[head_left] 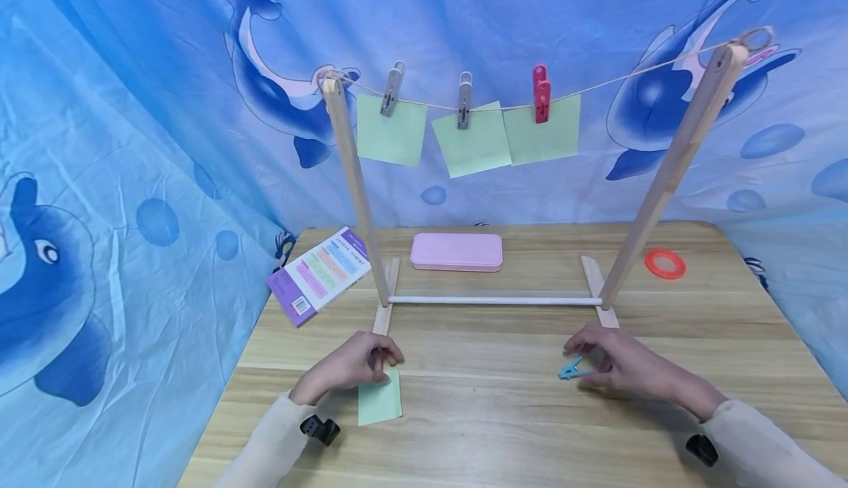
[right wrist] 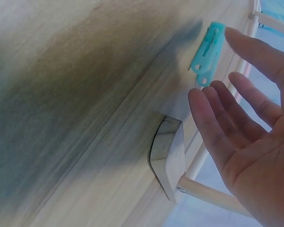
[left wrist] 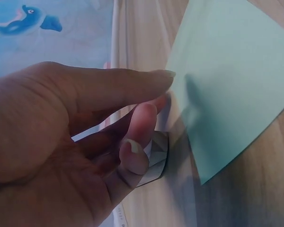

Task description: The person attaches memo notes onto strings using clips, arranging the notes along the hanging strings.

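Observation:
My left hand [head_left: 386, 364] lies at the upper edge of a pale green paper square [head_left: 380, 400] on the wooden table [head_left: 490, 414]. In the left wrist view the left hand [left wrist: 161, 92] pinches the paper [left wrist: 227, 80]: thumb on top of its edge, a fingertip showing beneath it. My right hand [head_left: 584, 361] rests on the table with straight fingers beside a small turquoise clothespin [head_left: 570, 371]. Seen from the right wrist, the right hand [right wrist: 217, 61] is spread, and one fingertip is at the clothespin [right wrist: 207, 47], which lies flat on the wood.
A wooden drying rack [head_left: 495, 300] stands mid-table with a string [head_left: 503, 107] between its posts. Three green notes hang there under two grey pegs [head_left: 392, 89] and a red peg [head_left: 541, 93]. Behind lie a pink case [head_left: 456, 251], a booklet [head_left: 321, 274] and an orange ring [head_left: 665, 263].

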A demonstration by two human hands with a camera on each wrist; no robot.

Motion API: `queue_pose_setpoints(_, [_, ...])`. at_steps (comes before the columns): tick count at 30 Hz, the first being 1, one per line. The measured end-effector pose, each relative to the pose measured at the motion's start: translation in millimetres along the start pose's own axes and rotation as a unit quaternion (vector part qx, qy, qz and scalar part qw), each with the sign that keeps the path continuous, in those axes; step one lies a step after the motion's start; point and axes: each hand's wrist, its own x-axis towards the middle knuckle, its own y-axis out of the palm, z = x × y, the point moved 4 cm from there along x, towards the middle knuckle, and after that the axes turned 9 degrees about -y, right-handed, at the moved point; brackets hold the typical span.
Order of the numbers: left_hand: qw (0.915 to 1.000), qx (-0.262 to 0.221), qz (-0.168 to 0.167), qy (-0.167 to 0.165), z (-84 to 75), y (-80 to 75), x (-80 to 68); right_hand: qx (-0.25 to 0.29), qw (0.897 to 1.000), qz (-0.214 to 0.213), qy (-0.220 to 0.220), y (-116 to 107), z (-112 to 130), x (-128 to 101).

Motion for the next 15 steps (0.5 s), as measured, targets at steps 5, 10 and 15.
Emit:
queue_pose_setpoints(5, [0.9999, 0.010, 0.005, -0.004, -0.2, 2.1, -0.3, 0.000, 1.000, 0.011, 0.005, -0.3, -1.6, -0.2])
queue_pose_setpoints(10, [0.9997, 0.025, -0.003, 0.000, -1.7, 3.5, -1.6, -0.004, 1.000, 0.017, 0.017, -0.4, -3.3, -1.3])
queue_pose_setpoints(15, [0.9996, 0.027, -0.011, 0.004, -1.8, 5.6, -1.3, 0.003, 0.999, 0.023, 0.026, 1.1, -5.5, -2.5])
